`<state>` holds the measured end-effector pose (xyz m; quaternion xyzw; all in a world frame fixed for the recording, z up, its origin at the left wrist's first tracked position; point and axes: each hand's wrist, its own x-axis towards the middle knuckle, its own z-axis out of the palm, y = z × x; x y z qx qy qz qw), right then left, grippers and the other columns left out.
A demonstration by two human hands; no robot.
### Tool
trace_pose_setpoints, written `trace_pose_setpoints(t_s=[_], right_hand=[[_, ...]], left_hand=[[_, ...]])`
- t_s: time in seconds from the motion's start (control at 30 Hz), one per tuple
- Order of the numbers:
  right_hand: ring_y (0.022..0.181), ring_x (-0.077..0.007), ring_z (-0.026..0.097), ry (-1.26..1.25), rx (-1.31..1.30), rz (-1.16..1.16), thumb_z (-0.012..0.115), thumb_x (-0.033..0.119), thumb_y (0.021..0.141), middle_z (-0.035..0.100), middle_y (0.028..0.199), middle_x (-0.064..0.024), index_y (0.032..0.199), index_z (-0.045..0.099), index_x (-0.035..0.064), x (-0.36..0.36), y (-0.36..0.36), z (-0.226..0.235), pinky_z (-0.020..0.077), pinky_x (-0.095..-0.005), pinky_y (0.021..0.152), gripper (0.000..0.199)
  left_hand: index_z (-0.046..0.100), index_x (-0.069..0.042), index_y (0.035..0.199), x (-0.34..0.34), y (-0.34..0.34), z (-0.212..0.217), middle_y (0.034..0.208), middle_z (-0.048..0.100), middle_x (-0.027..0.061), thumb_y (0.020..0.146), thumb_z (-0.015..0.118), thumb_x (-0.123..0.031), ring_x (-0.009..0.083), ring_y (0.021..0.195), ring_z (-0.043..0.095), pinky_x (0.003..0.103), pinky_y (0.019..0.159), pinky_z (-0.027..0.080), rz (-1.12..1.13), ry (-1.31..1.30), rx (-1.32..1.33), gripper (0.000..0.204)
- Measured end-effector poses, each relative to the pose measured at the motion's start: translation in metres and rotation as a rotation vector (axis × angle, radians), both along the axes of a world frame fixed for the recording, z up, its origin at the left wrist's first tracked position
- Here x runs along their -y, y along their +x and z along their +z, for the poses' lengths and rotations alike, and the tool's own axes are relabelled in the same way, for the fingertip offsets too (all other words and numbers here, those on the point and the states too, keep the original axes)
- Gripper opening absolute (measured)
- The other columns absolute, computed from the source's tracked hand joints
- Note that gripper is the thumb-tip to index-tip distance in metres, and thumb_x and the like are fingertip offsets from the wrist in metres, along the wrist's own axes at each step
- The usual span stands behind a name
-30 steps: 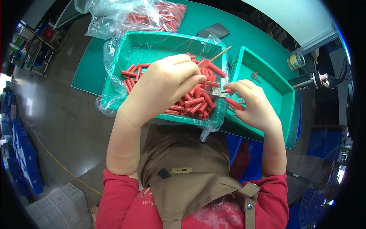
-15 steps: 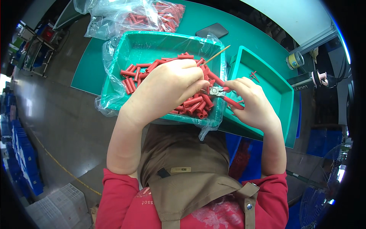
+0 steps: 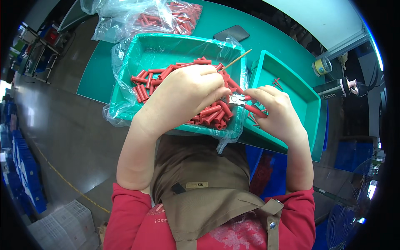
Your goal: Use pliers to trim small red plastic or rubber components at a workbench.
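My left hand [image 3: 189,93] is closed over the red tubes, and a thin wooden stick [image 3: 238,59] juts up and right from behind its fingers. At its thumb and fingertips is a small red piece, mostly hidden by the fingers. My right hand [image 3: 278,111] is closed round the red handles of a pair of cutting pliers [image 3: 236,100]. The metal jaws point left and meet the left fingertips; whether they are closed on the red piece cannot be seen. Many short red plastic tubes [image 3: 210,111] lie beneath both hands in a green tray [image 3: 175,40] lined with clear plastic.
A second green tray [image 3: 287,66] stands at the right with several thin red pieces [image 3: 278,83]. Behind the lined tray are a clear bag of red tubes [image 3: 179,18] and a dark phone [image 3: 232,34]. A small tin [image 3: 322,66] stands near the far right edge.
My right hand has shifted very slightly left and its grip on the pliers has altered a little. The left hand and the wooden stick stay nearly in place.
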<state>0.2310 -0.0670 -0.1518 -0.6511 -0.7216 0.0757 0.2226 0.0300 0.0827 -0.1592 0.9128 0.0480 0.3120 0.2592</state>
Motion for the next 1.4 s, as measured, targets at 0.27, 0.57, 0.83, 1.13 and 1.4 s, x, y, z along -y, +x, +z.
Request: trace_pose_setpoints(t_s=[0.27,0.57,0.83,1.13,1.4], right_hand=[[0.078,-0.0299,0.066,-0.133,-0.052,0.070,0.072,-0.006,0.067,0.067,0.087,-0.0123,0.104,0.068,0.0041,0.005,0.000,-0.009,0.0520,-0.0390,0.068,0.038],[0.086,-0.0311,0.063,-0.043,-0.025,0.007,0.070,-0.008,0.065,0.065,0.092,-0.0130,0.110,0.065,0.0039,0.009,0.011,0.012,0.0506,-0.0391,0.074,0.047],[0.091,-0.0312,0.062,-0.024,0.009,0.020,0.071,-0.005,0.065,0.065,0.095,-0.0124,0.112,0.065,0.0032,0.004,0.005,0.009,0.0491,-0.0406,0.081,0.049],[0.086,-0.0299,0.062,-0.070,0.022,-0.008,0.071,-0.006,0.064,0.064,0.089,-0.0124,0.111,0.066,0.0028,0.005,0.002,0.008,0.0504,-0.0397,0.074,0.048],[0.079,-0.0315,0.063,-0.059,0.116,0.027,0.072,-0.004,0.065,0.064,0.084,-0.0121,0.105,0.067,0.0051,0.005,0.000,0.002,0.0505,-0.0404,0.070,0.042]], left_hand=[[0.062,0.003,0.080,-0.005,0.001,0.013,0.070,0.056,0.0128,0.088,0.070,-0.011,0.0283,0.063,0.055,0.036,0.058,0.044,0.054,-0.029,0.054,0.018],[0.060,0.002,0.077,-0.004,-0.002,0.004,0.068,0.054,0.0130,0.091,0.068,-0.013,0.0282,0.061,0.052,0.037,0.057,0.042,0.060,-0.028,-0.031,0.022],[0.059,0.002,0.077,0.001,0.003,0.003,0.069,0.054,0.0122,0.090,0.068,-0.012,0.0275,0.066,0.053,0.038,0.060,0.043,0.007,-0.029,-0.018,0.021],[0.057,0.001,0.075,0.004,0.005,0.002,0.068,0.052,0.0116,0.089,0.070,-0.014,0.0276,0.065,0.052,0.039,0.059,0.043,0.010,0.017,0.014,0.025],[0.058,0.001,0.076,0.002,0.009,0.001,0.067,0.052,0.0112,0.089,0.071,-0.015,0.0268,0.063,0.052,0.038,0.058,0.043,-0.009,0.049,0.043,0.024]])
